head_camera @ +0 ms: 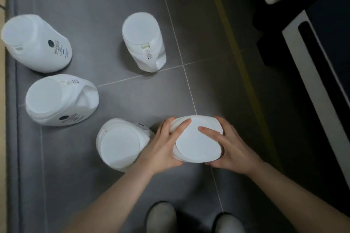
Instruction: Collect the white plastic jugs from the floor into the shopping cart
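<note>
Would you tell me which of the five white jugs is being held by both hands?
The jug nearest the shoes, gripped between left hand and right hand; the other four stand untouched.

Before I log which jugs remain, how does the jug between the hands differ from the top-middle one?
The held jug is gripped by the left hand and right hand; the top-middle jug stands untouched. The top-middle jug shows a small printed label; the held jug shows none. Both are white with round lids.
</note>
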